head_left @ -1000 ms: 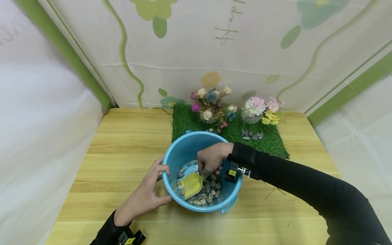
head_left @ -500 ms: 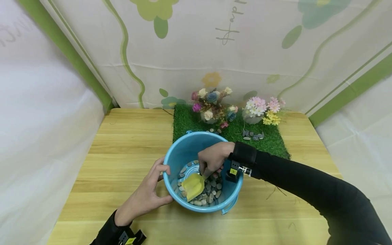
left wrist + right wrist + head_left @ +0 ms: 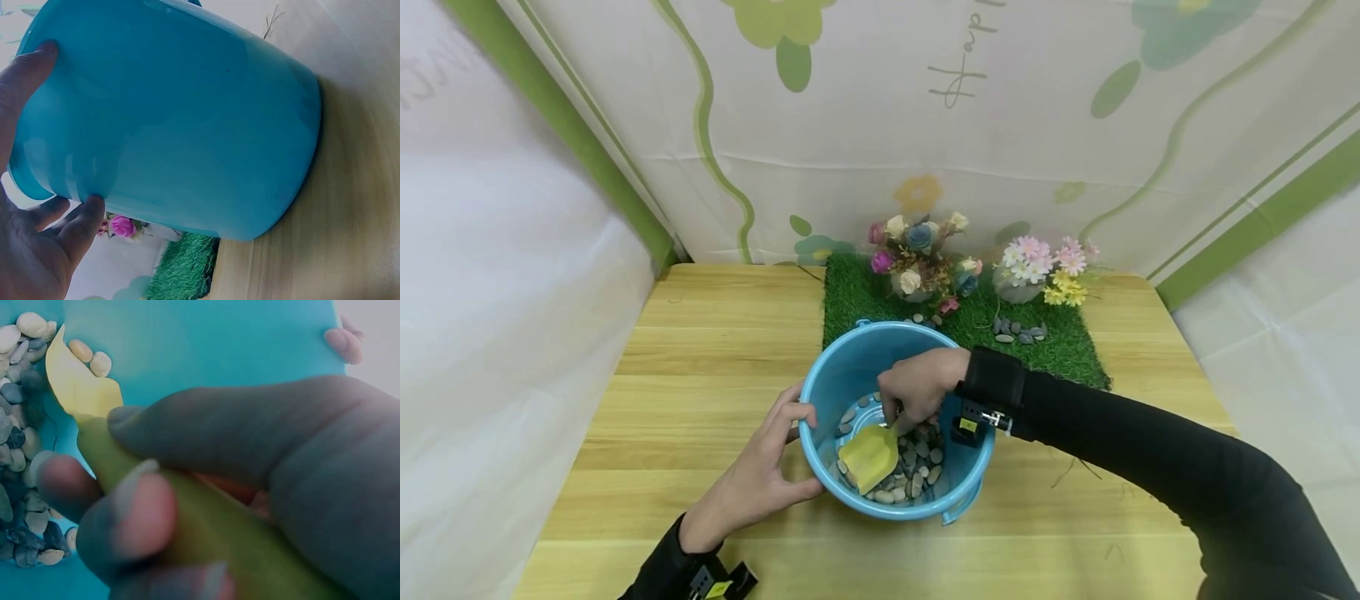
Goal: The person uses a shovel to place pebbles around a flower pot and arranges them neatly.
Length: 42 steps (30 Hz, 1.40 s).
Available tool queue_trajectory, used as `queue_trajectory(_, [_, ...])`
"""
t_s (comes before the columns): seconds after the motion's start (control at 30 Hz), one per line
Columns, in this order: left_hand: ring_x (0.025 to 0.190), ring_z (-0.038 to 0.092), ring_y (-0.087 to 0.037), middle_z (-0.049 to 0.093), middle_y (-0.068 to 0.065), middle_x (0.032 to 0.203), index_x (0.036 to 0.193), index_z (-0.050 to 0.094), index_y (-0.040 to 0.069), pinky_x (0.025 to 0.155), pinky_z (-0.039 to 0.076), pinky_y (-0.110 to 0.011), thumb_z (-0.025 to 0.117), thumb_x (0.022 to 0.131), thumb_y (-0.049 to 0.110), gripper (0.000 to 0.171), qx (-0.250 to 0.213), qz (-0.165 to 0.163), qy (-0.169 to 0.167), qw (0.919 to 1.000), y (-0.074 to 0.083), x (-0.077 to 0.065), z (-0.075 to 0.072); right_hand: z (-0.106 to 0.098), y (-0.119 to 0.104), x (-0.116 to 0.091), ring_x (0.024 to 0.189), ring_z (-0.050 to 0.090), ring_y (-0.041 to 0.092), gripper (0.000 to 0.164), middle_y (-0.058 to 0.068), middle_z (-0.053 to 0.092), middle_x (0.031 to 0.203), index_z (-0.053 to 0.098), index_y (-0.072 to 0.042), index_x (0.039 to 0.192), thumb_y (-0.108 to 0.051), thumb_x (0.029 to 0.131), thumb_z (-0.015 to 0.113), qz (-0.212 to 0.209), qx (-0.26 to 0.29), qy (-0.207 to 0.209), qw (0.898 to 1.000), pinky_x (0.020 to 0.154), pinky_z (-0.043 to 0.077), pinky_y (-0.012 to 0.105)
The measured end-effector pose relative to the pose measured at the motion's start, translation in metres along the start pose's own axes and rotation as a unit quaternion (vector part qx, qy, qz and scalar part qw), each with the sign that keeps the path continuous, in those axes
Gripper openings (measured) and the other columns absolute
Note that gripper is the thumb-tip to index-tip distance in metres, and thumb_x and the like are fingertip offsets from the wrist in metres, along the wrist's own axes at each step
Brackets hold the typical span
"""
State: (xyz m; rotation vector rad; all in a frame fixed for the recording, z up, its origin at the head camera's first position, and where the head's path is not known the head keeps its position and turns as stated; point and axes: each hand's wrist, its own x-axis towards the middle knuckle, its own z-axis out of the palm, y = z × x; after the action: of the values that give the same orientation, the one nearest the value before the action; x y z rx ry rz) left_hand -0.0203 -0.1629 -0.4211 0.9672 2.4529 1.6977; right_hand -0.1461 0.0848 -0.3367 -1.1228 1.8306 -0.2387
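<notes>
A blue bucket (image 3: 827, 367) stands on the wooden table, with several pebbles (image 3: 917, 471) lying on its bottom. My left hand (image 3: 767, 471) holds the bucket's left side, fingertips hooked over the rim and thumb against the outer wall. Inside the bucket, my right hand (image 3: 917, 387) grips the handle of a yellow toy shovel (image 3: 868, 458). The right wrist view shows the thumb and fingers wrapped round that handle (image 3: 212, 531), with the shovel's blade (image 3: 81, 381) near two pebbles by the wall. In the head view the hand hides most of the handle.
Behind the bucket lies a green artificial grass mat (image 3: 857, 292). On it sit a vase of mixed roses (image 3: 917, 258), a pot of pink and yellow flowers (image 3: 1037, 271) and a small group of stones (image 3: 1018, 330). A patterned cloth (image 3: 850, 125) hangs behind the table (image 3: 700, 367).
My right hand has shifted slightly left with the shovel, whose blade now covers some pebbles by the bucket's left wall. My left hand and the bucket stay in place.
</notes>
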Motion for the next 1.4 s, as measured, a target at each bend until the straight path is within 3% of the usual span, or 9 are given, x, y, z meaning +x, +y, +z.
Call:
queue_trajectory(0.23, [0.136,0.039,-0.043,0.028,-0.015,0.157,0.117,0.039,0.013,0.091,0.056,-0.053,0.088,0.076,0.002,0.065,0.002,-0.001,0.000,1.0000,0.000,0.000,0.000,-0.001,-0.001,0.002,0.049,0.051,0.010,0.027,0.011,0.068,0.066,0.077,-0.016,0.077,-0.015,0.102,0.065,0.021,0.012,-0.006,1.000,0.050,0.039,0.021])
queue_trajectory(0.5, [0.135,0.039,-0.046,0.026,-0.015,0.159,0.118,0.040,0.010,0.091,0.055,-0.054,0.088,0.077,0.004,0.063,-0.004,0.007,-0.003,1.0000,-0.003,0.001,0.001,-0.006,-0.017,0.007,0.045,0.037,0.011,0.046,-0.001,0.051,0.051,0.060,-0.010,0.058,-0.010,0.104,0.058,0.080,0.009,-0.048,0.996,0.045,0.028,0.026])
queue_trajectory(0.63, [0.135,0.039,-0.045,0.026,-0.015,0.158,0.118,0.040,0.011,0.092,0.055,-0.054,0.088,0.077,0.004,0.063,-0.004,0.006,-0.003,1.0000,-0.003,0.000,0.002,-0.010,-0.014,0.011,0.045,0.036,0.012,0.046,0.006,0.055,0.055,0.057,-0.011,0.058,-0.009,0.104,0.058,0.055,0.002,-0.056,0.997,0.047,0.027,0.026])
queue_trajectory(0.87, [0.135,0.039,-0.046,0.027,-0.016,0.157,0.118,0.039,0.011,0.092,0.055,-0.054,0.087,0.075,0.000,0.065,-0.002,0.006,-0.006,1.0000,-0.003,0.000,0.001,-0.016,0.006,0.015,0.048,0.041,0.010,0.034,0.022,0.064,0.070,0.069,-0.010,0.071,-0.012,0.104,0.060,-0.020,0.028,-0.068,0.997,0.050,0.032,0.023])
queue_trajectory(1.0, [0.135,0.039,-0.045,0.028,-0.016,0.157,0.118,0.039,0.012,0.091,0.055,-0.054,0.088,0.075,0.001,0.066,0.000,0.002,-0.006,1.0000,-0.002,0.000,0.000,-0.018,0.011,0.017,0.049,0.043,0.009,0.033,0.019,0.062,0.067,0.067,-0.004,0.073,-0.011,0.104,0.060,-0.036,0.041,-0.084,0.995,0.050,0.034,0.022])
queue_trajectory(1.2, [0.137,0.038,-0.042,0.027,-0.015,0.158,0.118,0.039,0.015,0.092,0.055,-0.052,0.089,0.076,0.005,0.066,-0.002,-0.007,-0.003,1.0000,0.000,0.001,0.000,-0.021,0.014,0.016,0.050,0.047,0.009,0.023,0.012,0.067,0.068,0.078,-0.009,0.087,-0.010,0.103,0.061,-0.042,0.034,-0.080,0.995,0.051,0.039,0.021])
queue_trajectory(1.4, [0.136,0.039,-0.043,0.027,-0.014,0.158,0.117,0.039,0.014,0.091,0.055,-0.054,0.089,0.075,0.002,0.067,0.001,0.000,-0.001,1.0000,-0.001,0.001,0.000,-0.024,0.014,0.010,0.053,0.049,0.009,0.021,0.008,0.068,0.070,0.080,-0.010,0.096,-0.011,0.104,0.060,-0.062,0.032,-0.075,0.995,0.053,0.042,0.021])
